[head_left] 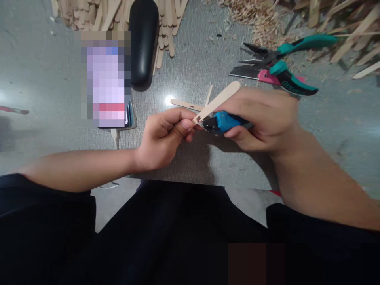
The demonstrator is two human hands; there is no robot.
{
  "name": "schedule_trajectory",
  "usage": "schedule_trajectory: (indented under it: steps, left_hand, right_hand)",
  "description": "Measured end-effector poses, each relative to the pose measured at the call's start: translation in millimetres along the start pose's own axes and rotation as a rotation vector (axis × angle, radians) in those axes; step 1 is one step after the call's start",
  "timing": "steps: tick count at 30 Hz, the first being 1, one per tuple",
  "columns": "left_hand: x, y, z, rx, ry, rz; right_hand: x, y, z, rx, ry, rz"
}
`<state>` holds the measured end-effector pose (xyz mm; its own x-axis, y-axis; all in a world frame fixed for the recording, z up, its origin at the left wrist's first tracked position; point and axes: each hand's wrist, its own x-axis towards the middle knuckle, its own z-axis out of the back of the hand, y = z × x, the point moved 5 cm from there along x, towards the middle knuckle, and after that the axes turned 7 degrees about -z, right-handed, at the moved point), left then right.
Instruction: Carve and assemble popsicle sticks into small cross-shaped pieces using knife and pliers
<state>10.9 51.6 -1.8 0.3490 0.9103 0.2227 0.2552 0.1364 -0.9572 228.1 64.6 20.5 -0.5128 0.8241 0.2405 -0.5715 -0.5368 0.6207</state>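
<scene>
Jutting from pinching left hand (163, 136): wooden stick (219, 100).

From where I stand, the grey, finely streaked table (184, 81) is busy along its far edge: flat craft sticks (89, 18) heaped at left, wood shavings (252, 14) beyond the middle, more sticks (356, 37) at right. A black case (144, 43) lies beside a phone (107, 83). Teal-handled long-nose pliers (268, 58) overlap a pink-handled cutter knife (246, 72). Nearer the middle lies a slotted craft stick (182, 103).
</scene>
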Motion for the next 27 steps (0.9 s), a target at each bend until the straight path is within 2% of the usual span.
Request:
schedule_trajectory:
  steps: [3, 6, 17, 27]
  left_hand:
    - [1.0, 0.1, 0.5, -0.045, 0.016, -0.082]
    - [1.2, 0.5, 0.7, -0.058, 0.013, -0.099]
    - [1.1, 0.0, 0.9, -0.036, 0.025, -0.085]
    - [0.1, -4.0, 2.7, 0.041, -0.001, -0.172]
  right_hand:
    - [1.7, 5.3, 2.2, -0.064, -0.063, 0.157]
    - [3.2, 6.3, 2.5, -0.066, -0.056, 0.216]
    - [6.4, 12.1, 6.9, 0.018, -0.001, 0.183]
    - [6.5, 15.7, 6.7, -0.017, -0.005, 0.158]
